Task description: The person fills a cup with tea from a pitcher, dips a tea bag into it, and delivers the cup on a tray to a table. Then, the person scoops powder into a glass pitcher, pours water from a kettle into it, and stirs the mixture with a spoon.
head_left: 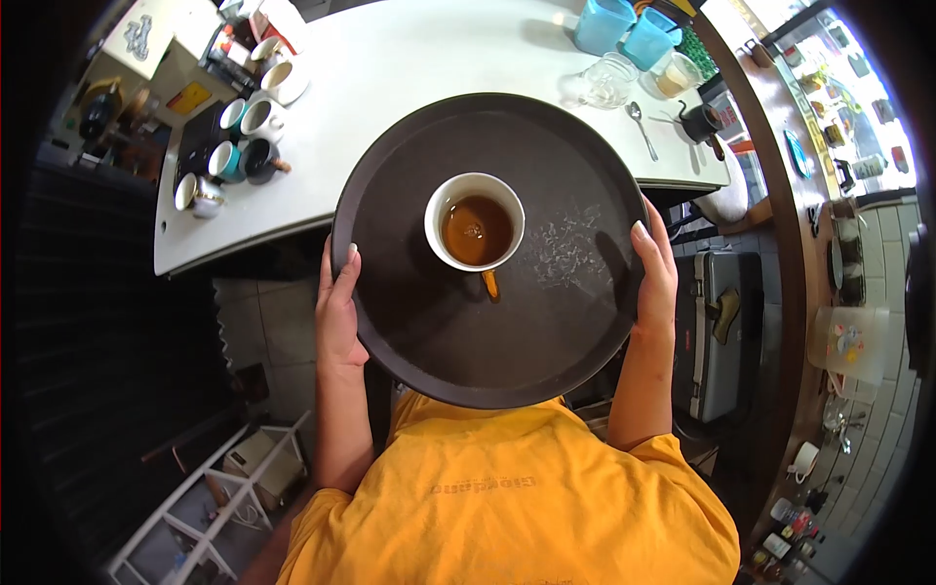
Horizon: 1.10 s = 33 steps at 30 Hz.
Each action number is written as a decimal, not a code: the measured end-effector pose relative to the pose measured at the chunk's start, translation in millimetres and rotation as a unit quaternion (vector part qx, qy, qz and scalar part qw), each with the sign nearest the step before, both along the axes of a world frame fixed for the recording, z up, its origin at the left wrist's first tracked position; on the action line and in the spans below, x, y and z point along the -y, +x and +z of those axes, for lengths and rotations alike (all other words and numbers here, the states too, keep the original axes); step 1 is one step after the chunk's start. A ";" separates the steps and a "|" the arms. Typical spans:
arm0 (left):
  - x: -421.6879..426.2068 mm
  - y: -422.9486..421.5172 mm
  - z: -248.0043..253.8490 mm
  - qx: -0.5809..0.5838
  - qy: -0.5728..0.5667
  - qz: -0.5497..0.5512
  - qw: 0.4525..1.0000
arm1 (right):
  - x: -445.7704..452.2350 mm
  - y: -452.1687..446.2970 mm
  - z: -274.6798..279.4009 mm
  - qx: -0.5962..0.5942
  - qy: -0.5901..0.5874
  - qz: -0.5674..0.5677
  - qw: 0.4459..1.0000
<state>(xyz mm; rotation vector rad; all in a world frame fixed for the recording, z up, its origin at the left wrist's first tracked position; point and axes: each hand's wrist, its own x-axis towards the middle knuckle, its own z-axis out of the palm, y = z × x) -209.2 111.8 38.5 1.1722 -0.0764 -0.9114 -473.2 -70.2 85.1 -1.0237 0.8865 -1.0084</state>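
A round dark brown serving tray (429, 336) is held level in front of my chest. My left hand (338, 314) grips its left rim, thumb on top. On the opposite rim, my right hand (657, 275) holds it the same way, with the fingers under the edge. Left of the tray's middle stands a white cup (435, 234) with an orange-brown handle pointing toward me. Amber liquid (478, 230) with a few bubbles partly fills it. Whitish scuff marks show on the tray surface right of the cup.
Beyond the tray is a white counter (336, 54). Several cups (261, 119) stand at its left. Blue plastic pitchers (602, 27), clear glasses (609, 80), a spoon (642, 129) and a dark gooseneck kettle (700, 122) are at its right. A white-framed rack (210, 507) sits low at left.
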 end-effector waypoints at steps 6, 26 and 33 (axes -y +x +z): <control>-45.6 -6.5 7.9 -0.022 -0.020 0.059 0.998 | -13.9 14.6 -2.5 0.023 0.006 0.070 0.997; -340.8 200.6 27.5 0.045 -0.026 0.258 0.965 | -230.2 329.8 -11.0 0.010 0.001 0.258 0.966; -425.9 261.2 13.9 0.044 -0.029 0.336 0.941 | -291.4 439.2 -8.3 -0.029 -0.004 0.338 0.941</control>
